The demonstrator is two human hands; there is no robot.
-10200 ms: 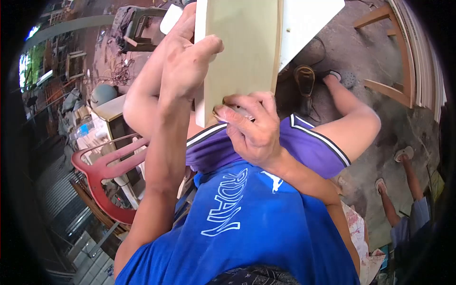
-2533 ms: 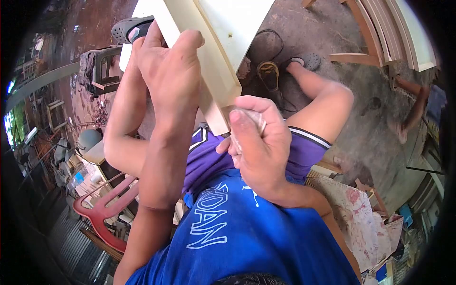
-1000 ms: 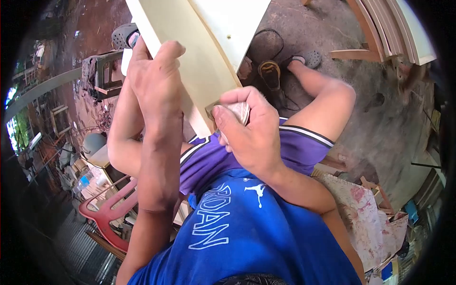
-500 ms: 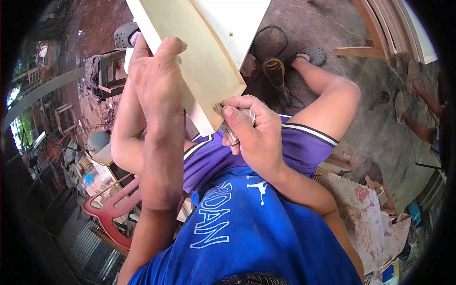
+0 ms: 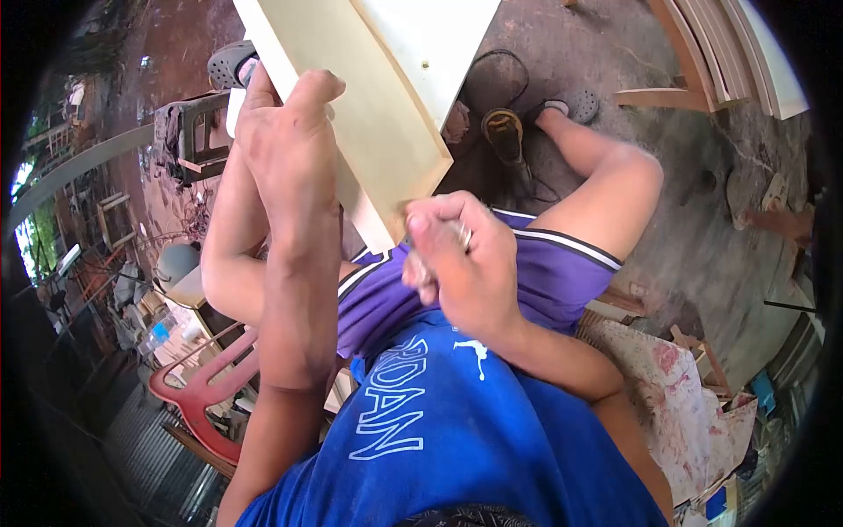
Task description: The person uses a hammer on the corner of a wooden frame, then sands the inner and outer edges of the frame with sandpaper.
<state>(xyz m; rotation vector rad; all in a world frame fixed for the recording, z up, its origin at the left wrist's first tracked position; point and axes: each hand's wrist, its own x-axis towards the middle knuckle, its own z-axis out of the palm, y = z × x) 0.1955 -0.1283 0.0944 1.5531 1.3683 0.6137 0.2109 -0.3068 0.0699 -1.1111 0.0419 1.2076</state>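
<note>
A pale wooden piece, box-like with a raised side edge, slopes down from the top of the view toward my lap. My left hand is closed round its left side, thumb lying over the edge and the other fingers hidden behind. Just off the near end corner, my right hand is closed on a small folded sheet that looks like sandpaper. Motion blurs that hand and the sheet.
A power tool with a cord lies on the floor between my feet. A red plastic chair stands at left. Stacked boards lean at upper right. A flowered cloth lies at right. Another person's foot shows at the far right.
My right hand has moved slightly down and away from the wooden piece's end corner, blurring. The left hand keeps its place on the side edge.
</note>
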